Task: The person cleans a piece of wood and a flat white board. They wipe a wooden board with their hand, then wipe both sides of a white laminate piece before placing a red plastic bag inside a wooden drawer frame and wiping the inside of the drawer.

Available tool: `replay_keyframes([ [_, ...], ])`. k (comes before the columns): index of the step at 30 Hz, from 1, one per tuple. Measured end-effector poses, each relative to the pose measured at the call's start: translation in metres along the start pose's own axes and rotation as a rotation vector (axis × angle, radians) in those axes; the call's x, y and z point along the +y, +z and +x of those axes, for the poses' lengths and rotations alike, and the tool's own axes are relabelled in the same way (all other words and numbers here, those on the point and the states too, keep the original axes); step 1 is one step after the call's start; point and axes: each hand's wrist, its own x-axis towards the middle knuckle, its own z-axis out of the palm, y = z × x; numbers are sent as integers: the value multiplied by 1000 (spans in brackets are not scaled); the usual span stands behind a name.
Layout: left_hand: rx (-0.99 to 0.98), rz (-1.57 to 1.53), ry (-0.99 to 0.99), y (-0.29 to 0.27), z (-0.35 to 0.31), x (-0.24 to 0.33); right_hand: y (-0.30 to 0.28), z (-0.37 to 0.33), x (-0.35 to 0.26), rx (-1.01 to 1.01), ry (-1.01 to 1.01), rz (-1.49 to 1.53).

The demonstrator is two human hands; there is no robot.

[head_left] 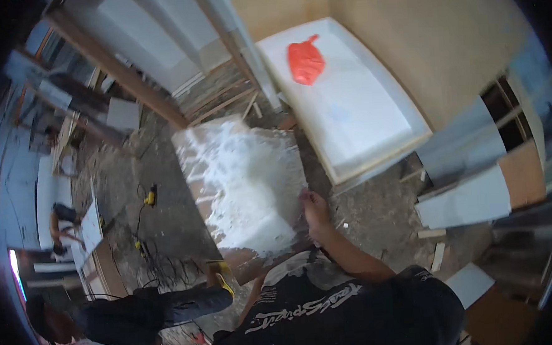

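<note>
A board [197,192], brownish at its margins and smeared with thick white, wet-looking coating [252,186], slants in front of my body. My right hand [316,211] is closed round its right edge. My left forearm [253,300] shows only as a narrow strip beside my black shirt, running up to the board's near edge. The left hand itself is hidden there, so its fingers do not show.
A white shallow tray-like panel [354,121] with raised edges holds a red plastic bag [306,61]. Yellow power tools [150,195] and cables lie on the floor at left. A co-worker [109,322] is close at lower left; another person [63,224] bends over a white panel farther off.
</note>
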Motion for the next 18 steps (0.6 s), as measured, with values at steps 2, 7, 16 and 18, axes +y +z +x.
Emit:
replay_keyframes([
  [2, 39, -70, -104, -25, 5, 18, 31, 28, -33, -23, 236, 64],
  [7, 54, -287, -299, -70, 1, 9, 64, 54, -28, -27, 9, -17],
  [16, 232, -507, 286, -195, 37, 174, 63, 22, -72, 136, -259, 190],
  [18, 205, -635, 540, -222, 27, 258, 52, 1, -81, 206, -212, 199],
])
